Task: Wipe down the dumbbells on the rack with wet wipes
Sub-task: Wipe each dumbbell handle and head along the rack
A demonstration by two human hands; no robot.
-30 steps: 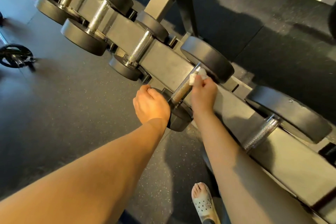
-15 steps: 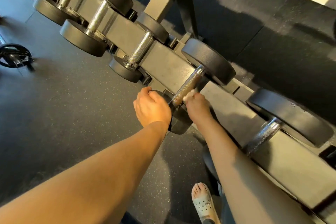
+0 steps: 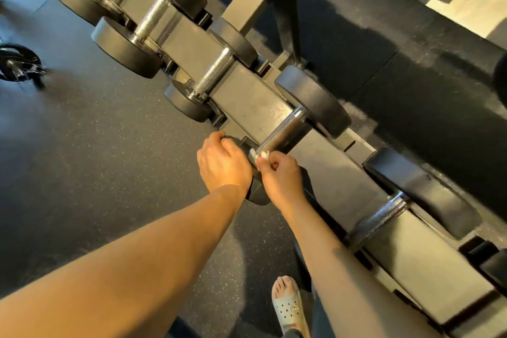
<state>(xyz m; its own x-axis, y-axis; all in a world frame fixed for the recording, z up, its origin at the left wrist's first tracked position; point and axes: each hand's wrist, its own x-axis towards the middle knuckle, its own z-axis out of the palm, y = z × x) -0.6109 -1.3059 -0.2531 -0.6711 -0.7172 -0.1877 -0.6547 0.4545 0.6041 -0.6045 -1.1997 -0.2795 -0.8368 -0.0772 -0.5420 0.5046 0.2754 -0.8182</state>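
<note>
Rubber floor [image 3: 82, 159], dark and speckled, carries a long grey rack [image 3: 247, 101] that runs from far left to near right. The dumbbells [image 3: 214, 74] lie in a row across the rack, each with its knurled handle over the beam and one black head on either side.

The worked dumbbell [image 3: 285, 132] sits at the middle of the row, seated in its place on the rack. The left hand [image 3: 222, 164] grips its near head, with the fingers curled over the rim to steady it. The right hand [image 3: 282, 178] is at the near end of the handle, just beside the left hand. Its fingers pinch a small white wet wipe [image 3: 259, 153] and press it to the metal there.

Progress, as judged: the task is under way, with this handle being wiped. No surface shows a clear wet sheen, so which dumbbells are already clean cannot be told. The heads of this dumbbell and its neighbour [image 3: 381, 217] to the near right probably remain.
</note>
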